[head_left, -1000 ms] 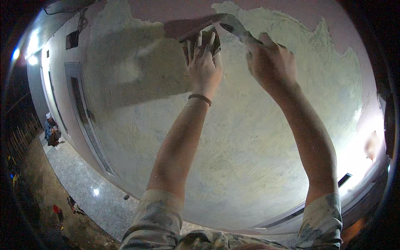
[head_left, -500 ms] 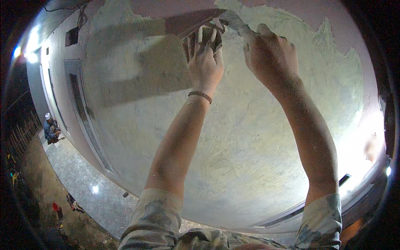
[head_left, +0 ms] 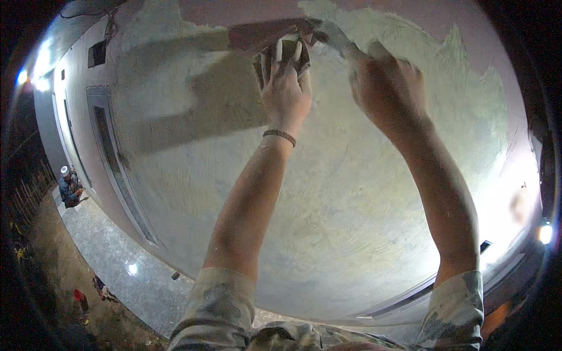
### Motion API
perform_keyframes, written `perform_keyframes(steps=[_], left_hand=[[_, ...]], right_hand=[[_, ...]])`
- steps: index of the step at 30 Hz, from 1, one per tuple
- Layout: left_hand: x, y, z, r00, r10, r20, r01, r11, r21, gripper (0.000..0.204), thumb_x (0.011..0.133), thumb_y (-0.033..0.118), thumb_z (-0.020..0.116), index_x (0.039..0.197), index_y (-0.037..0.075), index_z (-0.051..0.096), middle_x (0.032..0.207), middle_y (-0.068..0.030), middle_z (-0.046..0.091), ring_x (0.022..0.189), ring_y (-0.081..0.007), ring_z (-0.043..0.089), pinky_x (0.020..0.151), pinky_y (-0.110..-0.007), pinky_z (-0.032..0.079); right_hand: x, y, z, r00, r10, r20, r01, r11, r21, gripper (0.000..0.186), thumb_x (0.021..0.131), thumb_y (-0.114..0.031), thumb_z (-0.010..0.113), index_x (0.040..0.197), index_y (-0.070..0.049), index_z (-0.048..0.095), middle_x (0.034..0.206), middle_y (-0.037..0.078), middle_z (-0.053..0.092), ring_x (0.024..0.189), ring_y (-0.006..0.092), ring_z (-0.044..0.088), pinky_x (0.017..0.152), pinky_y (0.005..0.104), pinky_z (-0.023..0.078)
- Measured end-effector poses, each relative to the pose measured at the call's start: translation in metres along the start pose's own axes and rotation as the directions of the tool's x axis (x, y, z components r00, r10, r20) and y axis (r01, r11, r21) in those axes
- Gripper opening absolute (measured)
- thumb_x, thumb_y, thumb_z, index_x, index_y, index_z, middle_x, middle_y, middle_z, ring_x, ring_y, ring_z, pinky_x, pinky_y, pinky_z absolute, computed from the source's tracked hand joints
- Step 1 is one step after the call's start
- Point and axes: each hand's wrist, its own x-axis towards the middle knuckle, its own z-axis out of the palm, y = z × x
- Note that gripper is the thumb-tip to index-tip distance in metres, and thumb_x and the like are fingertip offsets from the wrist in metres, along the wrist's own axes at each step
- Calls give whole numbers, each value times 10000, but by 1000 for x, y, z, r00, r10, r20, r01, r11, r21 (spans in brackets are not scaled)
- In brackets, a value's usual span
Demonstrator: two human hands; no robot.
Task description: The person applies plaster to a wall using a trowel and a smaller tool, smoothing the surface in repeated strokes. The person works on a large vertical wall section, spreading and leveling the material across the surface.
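A wall (head_left: 328,187) coated with pale greenish plaster fills the middle of the view. My left hand (head_left: 287,96) is raised in front of it, its fingers spread across the underside of a small dark putty board (head_left: 288,51) that they support. To its right, my right hand (head_left: 389,88) is closed round the handle of a putty knife (head_left: 338,40). The knife's blade points up and left, with its tip close to the board's far right edge. Whether the blade touches the board or the wall I cannot tell. Shadow hides the board's upper face.
Bare pinkish wall (head_left: 404,9) borders the plaster's ragged top edge. A door frame (head_left: 114,158) stands at left. On the tiled walkway (head_left: 117,240) a person (head_left: 70,187) squats far off. A red item (head_left: 81,299) lies on the ground. Bright lamps shine at both sides.
My right hand and the putty knife have shifted slightly right and down. The board has tilted a little in my left hand, which has barely moved.
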Motion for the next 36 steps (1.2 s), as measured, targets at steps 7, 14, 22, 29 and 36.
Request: perform_keyframes(steps=[7,14,22,29,36], left_hand=[[5,-8,8,995,42,-87,-41,999,10,461,1010,328,560,1461,233,582,1655,-119,350,1515,-421,305,1256,-570,224],[7,-10,5,984,108,-139,-89,987,135,463,1024,326,540,1480,247,569,1628,-147,395,1517,-409,309,1252,-574,191],[14,-23,14,996,-81,-28,77,992,-100,484,1036,334,511,1456,100,568,1601,-178,416,1484,-419,354,1246,-538,242],[24,-8,-23,998,5,-60,-6,1000,-5,574,1055,398,518,1473,4,520,1525,-218,515,1443,-436,421,1213,-497,283],[37,49,4,995,68,74,-76,991,109,503,1057,401,492,1434,77,569,1501,-205,512,1425,-406,428,1207,-562,267]], right_hand=[[24,-6,10,992,-84,-94,81,996,-34,307,918,-182,673,1221,-138,668,1014,149,665,847,350,731,715,479,617],[20,-8,12,995,-21,-94,23,999,21,369,918,-173,646,1286,-149,651,989,173,693,875,372,737,730,507,614],[59,-16,15,999,-43,22,42,998,54,344,927,-168,587,1262,-148,659,1058,178,693,903,376,730,738,510,607],[-149,31,15,983,169,-77,-139,946,293,426,925,-99,702,1342,-172,658,953,86,626,746,257,648,637,379,556],[-452,-3,2,736,602,309,-670,586,456,328,896,-30,715,1208,-120,762,971,139,717,838,294,719,717,369,572]])
